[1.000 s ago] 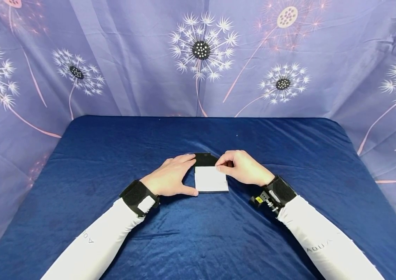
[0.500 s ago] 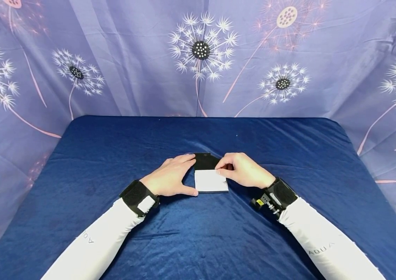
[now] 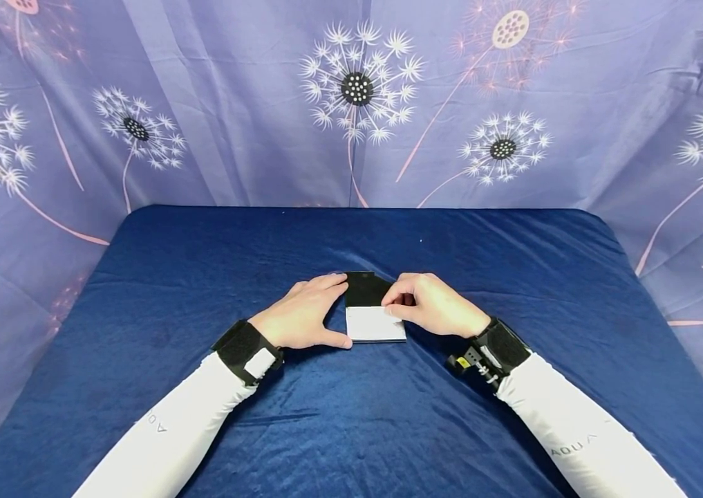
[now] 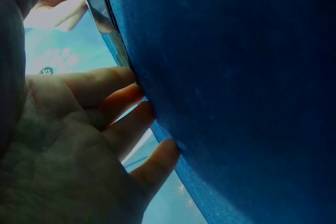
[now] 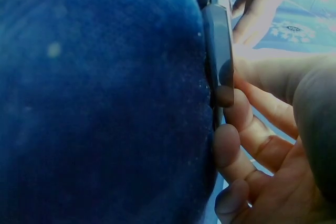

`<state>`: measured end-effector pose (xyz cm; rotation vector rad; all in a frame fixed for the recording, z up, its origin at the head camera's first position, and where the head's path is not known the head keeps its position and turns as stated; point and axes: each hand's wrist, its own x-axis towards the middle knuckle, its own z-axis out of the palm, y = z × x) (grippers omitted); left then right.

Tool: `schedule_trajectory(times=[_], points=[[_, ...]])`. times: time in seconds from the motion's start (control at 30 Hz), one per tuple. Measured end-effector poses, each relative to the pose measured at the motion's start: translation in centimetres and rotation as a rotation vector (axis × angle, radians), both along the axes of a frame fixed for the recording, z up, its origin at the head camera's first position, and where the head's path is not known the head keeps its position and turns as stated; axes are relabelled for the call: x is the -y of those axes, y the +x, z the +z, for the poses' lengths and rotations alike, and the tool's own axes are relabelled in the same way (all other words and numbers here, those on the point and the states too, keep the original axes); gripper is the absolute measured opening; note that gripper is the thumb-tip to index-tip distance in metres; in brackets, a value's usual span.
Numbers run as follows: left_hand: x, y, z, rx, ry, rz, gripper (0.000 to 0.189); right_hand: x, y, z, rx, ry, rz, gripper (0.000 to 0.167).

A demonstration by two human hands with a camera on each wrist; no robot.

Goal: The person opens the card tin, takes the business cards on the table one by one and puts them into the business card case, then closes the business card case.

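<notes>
At the table's middle lies a flat black piece (image 3: 363,289) with a slanted far right corner. A white rectangular panel (image 3: 366,324) covers its near part; its exact kind I cannot tell. My right hand (image 3: 432,304) has curled fingers, with thumb and forefinger pinching the panel's far right corner. Along the left side rests my left hand (image 3: 301,311), fingers spread and fairly straight, thumb at the near left corner. The left wrist view shows its fingertips (image 4: 167,153) on the cloth. In the right wrist view a glossy plate edge (image 5: 220,51) meets the right fingers.
A dark blue cloth (image 3: 351,422) covers the table. Behind and at both sides hangs a purple curtain (image 3: 251,104) with dandelion prints. Black straps with small devices are worn on the left wrist (image 3: 250,353) and right wrist (image 3: 494,349).
The white panel's far edge has shifted towards me, baring more of the black piece, while its near edge stays put. My right hand moved slightly nearer with it; the left kept still.
</notes>
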<state>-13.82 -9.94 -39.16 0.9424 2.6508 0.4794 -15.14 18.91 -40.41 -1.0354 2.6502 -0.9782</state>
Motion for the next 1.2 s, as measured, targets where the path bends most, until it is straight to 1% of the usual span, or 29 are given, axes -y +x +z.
schedule_trajectory(times=[0.33,0.43,0.63,0.9,1.03,1.2], points=[[0.0,0.0,0.0,0.001,-0.008,-0.001,0.105,0.1,0.0,-0.1,-0.046,-0.015,0.042,0.012],[0.0,0.0,0.0,0.000,-0.011,-0.001,0.105,0.1,0.1,-0.1,-0.046,-0.006,0.040,0.012],[-0.1,0.0,-0.1,-0.001,-0.011,-0.002,0.105,0.0,0.4,0.2,-0.016,0.013,0.008,0.015],[-0.1,0.0,-0.1,0.008,-0.005,0.002,0.106,-0.6,1.2,0.6,-0.014,0.015,-0.041,0.021],[0.0,-0.1,0.0,0.019,-0.002,0.002,0.106,-1.0,1.4,0.8,-0.016,0.015,-0.063,0.022],[0.3,-0.2,0.4,0.041,0.027,0.006,0.104,-1.6,1.6,0.9,-0.007,0.016,-0.099,0.020]])
